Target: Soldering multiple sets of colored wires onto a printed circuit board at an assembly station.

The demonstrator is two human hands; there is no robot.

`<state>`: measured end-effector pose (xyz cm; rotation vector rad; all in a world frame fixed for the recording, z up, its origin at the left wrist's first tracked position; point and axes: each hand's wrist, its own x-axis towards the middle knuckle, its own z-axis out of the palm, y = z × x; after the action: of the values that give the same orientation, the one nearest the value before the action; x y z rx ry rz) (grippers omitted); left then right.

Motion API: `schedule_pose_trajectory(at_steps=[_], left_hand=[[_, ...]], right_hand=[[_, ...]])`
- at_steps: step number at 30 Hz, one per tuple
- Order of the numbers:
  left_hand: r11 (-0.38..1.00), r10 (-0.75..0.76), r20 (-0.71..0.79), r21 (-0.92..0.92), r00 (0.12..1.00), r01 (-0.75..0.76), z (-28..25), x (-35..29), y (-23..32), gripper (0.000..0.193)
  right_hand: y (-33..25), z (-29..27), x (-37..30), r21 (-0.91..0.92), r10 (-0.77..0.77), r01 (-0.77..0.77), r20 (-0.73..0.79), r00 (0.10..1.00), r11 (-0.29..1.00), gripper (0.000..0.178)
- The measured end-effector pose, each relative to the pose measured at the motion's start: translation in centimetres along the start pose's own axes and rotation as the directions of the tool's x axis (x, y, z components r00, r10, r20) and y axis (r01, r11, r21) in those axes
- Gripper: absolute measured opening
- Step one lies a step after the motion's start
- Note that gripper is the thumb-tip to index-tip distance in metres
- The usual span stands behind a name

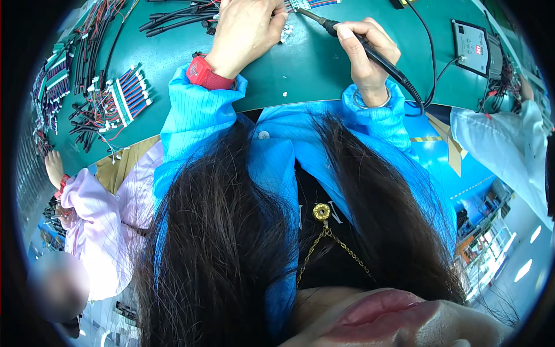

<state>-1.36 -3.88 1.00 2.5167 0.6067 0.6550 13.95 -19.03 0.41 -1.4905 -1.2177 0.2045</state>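
Observation:
My right hand [370,55] is wrapped round the handle of a soldering iron [378,59], its metal tip pointing up and left. That tip reaches a small pale green circuit board [299,4] at the top edge of the view, where thin coloured wires run off to the right. Close beside the board, my left hand [245,32] has its fingers curled together. What they grip is hidden by the hand and the picture's edge. Black sleeved cables [176,20] lie to the left of this hand.
A green tabletop [289,75] carries bundled wire harnesses with a white strip [122,101] on the left. More cables and boards [55,81] are heaped farther left. The soldering station [471,49] stands at right, the iron's cord looping nearby. People sit on both sides.

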Motion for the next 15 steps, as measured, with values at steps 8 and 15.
schedule_pose_trajectory(at_steps=[8,15], left_hand=[[1.0,0.016,0.006,0.01,1.0,-0.016,-0.1,0.1,0.0,0.009],[1.0,0.015,-0.001,0.004,1.0,-0.015,0.0,-0.2,-0.2,0.008]], right_hand=[[-0.4,-0.1,0.5,0.014,0.021,-0.021,0.026,0.999,1.0,0.01],[-1.1,-0.5,0.1,0.003,-0.075,0.075,-0.093,0.993,0.997,0.005]])
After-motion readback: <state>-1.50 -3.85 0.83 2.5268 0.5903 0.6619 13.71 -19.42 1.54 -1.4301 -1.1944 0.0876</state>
